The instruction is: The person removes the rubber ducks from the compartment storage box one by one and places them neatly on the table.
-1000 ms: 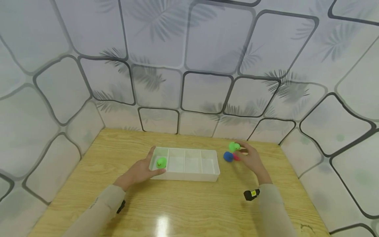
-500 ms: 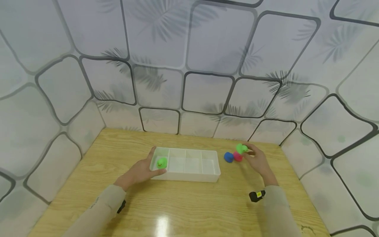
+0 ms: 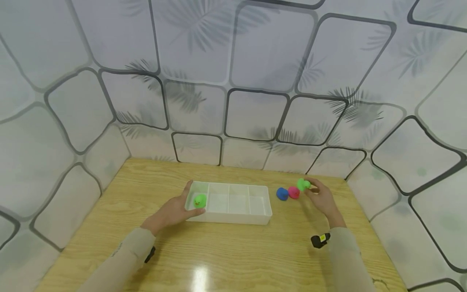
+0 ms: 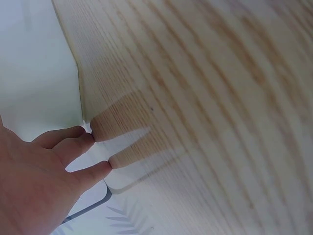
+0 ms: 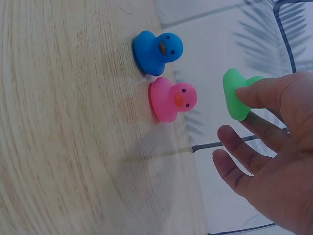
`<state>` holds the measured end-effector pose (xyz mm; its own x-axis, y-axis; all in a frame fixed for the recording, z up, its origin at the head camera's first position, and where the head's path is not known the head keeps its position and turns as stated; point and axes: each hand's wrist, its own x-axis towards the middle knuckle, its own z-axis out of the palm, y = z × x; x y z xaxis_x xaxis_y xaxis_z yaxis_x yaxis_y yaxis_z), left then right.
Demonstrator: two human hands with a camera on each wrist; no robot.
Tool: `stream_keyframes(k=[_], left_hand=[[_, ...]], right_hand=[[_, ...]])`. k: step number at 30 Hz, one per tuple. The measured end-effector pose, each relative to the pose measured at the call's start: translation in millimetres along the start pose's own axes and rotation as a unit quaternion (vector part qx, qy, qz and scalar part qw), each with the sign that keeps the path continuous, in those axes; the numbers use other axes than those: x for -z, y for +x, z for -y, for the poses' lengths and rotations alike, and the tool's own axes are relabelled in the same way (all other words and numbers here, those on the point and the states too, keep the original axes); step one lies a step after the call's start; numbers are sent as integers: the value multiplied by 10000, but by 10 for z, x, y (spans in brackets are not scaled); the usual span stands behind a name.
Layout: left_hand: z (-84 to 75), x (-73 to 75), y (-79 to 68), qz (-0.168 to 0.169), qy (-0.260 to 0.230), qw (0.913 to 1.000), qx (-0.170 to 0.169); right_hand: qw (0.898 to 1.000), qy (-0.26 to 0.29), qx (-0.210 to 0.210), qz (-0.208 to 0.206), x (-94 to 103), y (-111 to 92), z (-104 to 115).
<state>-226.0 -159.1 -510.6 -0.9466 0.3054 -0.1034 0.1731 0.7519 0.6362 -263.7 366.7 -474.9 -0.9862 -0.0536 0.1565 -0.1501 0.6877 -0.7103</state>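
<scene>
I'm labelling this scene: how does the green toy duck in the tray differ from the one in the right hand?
The tray duck sits in the leftmost compartment of the white tray; the held duck is off the table, in the right hand. In the head view, the tray duck's beak faces the viewer, while the held duck's head points rightward. Both are bright green.

At four o'clock our right hand (image 5: pixel 274 169) pinches a green duck (image 5: pixel 232 83), toward half past two, with our thumb (image 5: pixel 259 94) laid across its side. Near twelve we see a blue duck (image 5: pixel 149 54), and toward its half past five, just beside it, a pink duck (image 5: pixel 166 100). Both sit on the wood-grained table (image 5: pixel 63 122); a leaf-patterned wall (image 5: pixel 210 54) fills one o'clock.
</scene>
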Motion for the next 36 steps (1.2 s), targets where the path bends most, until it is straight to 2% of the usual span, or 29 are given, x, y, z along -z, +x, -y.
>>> stream_keyframes(k=[9,26,36], left_hand=[[-4,3,-8,-8,63,9999,87],[1,2,-4,29,45,9999,129],[14,-2,3,42,1,9999,101]], right_hand=[[9992,18,-336,197,21,25,-95],[9960,-69,-876,143,-68,64,-239],[9911,99,-1274,361,-118,61,-348]])
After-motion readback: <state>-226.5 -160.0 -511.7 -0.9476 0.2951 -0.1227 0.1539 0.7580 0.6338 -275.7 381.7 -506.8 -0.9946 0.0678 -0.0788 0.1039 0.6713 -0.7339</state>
